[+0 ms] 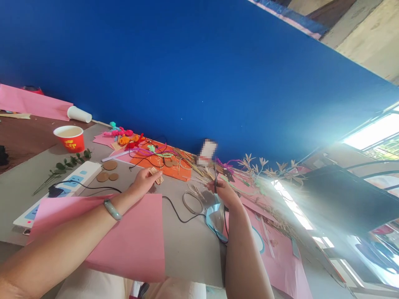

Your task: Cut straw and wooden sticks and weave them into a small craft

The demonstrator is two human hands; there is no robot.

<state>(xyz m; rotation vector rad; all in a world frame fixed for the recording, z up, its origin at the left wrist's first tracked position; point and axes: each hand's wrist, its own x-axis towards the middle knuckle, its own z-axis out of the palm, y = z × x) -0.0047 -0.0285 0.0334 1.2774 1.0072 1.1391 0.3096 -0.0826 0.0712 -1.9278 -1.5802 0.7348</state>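
The left hand (146,181) pinches wooden sticks (159,180), probably to keep them together; the right hand (228,193) grips a slim dark tool (215,183).

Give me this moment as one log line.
left hand: holds tan slatted piece; right hand: holds dark slim object, identity unclear; near left hand: brown discs; under left forearm: pink sheet; near right wrist: blue ribbon

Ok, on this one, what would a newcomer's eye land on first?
Probably the blue panel filling most of the upper picture. Next might come the pink sheet under the left forearm and the red cup at far left. The left hand holds a small wooden-looking piece left of centre.
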